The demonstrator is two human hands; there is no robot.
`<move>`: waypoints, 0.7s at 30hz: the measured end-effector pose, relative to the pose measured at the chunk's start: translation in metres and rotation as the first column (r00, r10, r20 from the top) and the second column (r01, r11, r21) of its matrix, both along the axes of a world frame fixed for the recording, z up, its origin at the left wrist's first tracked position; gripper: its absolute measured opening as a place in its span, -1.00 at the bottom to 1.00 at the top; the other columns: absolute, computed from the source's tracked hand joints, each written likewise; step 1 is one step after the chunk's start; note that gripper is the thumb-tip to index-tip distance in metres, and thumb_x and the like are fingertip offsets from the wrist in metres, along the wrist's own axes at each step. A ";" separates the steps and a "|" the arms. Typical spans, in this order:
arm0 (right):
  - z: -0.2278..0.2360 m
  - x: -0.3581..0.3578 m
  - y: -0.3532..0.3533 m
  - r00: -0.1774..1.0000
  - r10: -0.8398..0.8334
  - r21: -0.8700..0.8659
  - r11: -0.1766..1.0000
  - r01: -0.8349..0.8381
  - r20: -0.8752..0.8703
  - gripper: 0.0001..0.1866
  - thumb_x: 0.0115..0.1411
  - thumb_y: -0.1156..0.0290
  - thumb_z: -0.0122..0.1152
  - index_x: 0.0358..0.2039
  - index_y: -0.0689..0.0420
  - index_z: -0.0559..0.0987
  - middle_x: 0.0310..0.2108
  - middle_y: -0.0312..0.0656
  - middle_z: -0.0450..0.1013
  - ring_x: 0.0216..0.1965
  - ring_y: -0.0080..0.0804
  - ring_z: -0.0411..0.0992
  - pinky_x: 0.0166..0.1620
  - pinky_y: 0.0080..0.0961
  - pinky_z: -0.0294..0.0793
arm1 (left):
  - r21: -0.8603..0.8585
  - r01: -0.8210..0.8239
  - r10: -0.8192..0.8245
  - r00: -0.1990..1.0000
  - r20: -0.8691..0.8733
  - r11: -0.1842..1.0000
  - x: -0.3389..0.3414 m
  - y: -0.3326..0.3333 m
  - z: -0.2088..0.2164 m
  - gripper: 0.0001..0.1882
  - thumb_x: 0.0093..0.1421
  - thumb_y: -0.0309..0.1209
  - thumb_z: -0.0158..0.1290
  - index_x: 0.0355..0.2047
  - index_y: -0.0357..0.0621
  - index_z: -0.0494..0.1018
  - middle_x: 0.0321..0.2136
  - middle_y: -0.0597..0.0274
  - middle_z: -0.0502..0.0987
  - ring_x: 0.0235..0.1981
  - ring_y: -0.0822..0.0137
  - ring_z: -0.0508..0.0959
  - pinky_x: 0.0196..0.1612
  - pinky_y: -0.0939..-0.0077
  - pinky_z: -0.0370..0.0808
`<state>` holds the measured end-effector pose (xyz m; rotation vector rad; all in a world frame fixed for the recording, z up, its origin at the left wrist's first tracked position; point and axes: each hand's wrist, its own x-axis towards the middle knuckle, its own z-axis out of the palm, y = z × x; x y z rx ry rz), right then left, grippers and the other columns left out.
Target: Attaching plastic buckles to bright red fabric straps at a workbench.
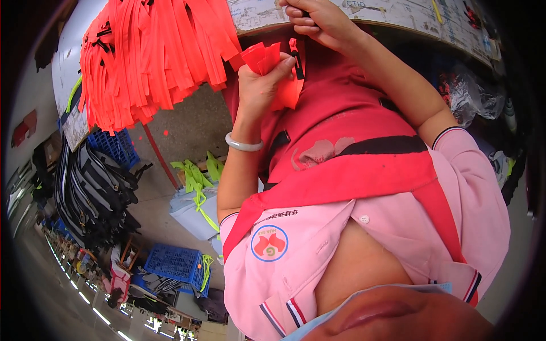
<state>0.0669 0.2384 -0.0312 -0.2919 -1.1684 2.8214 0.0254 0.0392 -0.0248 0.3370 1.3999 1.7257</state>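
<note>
My left hand (261, 85), with a pale bangle on its wrist, is closed around a folded bunch of bright orange-red fabric strips (289, 94). A small black piece (298, 65) shows beside its thumb, at the end of a strip. My right hand (321, 23) is curled at the table edge, fingers closed; a bit of something dark shows between them, too small to name. Left of my left hand, a thick pile of orange-red strips (153, 57) hangs over the table's edge, with a few black ends among them.
The worn worktable (261, 14) runs along the top. Below the pile stand a blue crate (116, 148) and a hanging bundle of black strips (94, 193). Yellow-green strips (196, 179) lie on pale sheets, near another blue crate (173, 262). Clear plastic (469, 99) is at the right.
</note>
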 end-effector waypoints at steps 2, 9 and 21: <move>0.014 0.003 0.003 0.923 0.015 0.306 0.941 -0.143 0.385 -0.68 0.33 0.15 0.03 -0.29 0.19 0.47 -0.66 -0.48 0.15 -0.76 -0.84 -0.07 -0.72 -0.80 -0.12 | -0.001 -0.016 0.016 1.000 -0.014 1.000 -0.002 -0.004 -0.003 -0.89 0.15 -0.52 0.17 -0.31 -0.28 0.53 -0.52 0.32 0.52 -0.50 0.50 0.50 -0.38 0.64 0.43; 0.021 0.029 -0.014 0.886 0.172 0.470 0.795 -0.383 0.431 -0.68 0.26 0.17 0.15 -0.21 0.20 0.58 -0.45 -0.40 0.46 -0.68 -0.83 0.12 -0.62 -0.84 0.03 | 0.007 -0.057 0.057 0.996 -0.067 0.998 0.004 0.000 -0.002 -0.90 0.14 -0.51 0.18 -0.34 -0.27 0.57 -0.52 0.36 0.55 -0.50 0.56 0.50 -0.40 0.67 0.44; 0.036 0.034 -0.019 0.932 0.134 0.375 0.889 -0.264 0.337 -0.68 0.30 0.26 0.08 -0.05 0.20 0.49 -0.39 -0.32 0.50 -0.67 -0.82 0.19 -0.58 -0.87 0.18 | 0.008 -0.062 0.062 0.998 0.013 0.998 0.002 -0.017 0.007 -0.74 0.17 -0.57 0.12 -0.12 -0.34 0.50 -0.39 0.25 0.59 -0.37 0.49 0.55 -0.24 0.62 0.48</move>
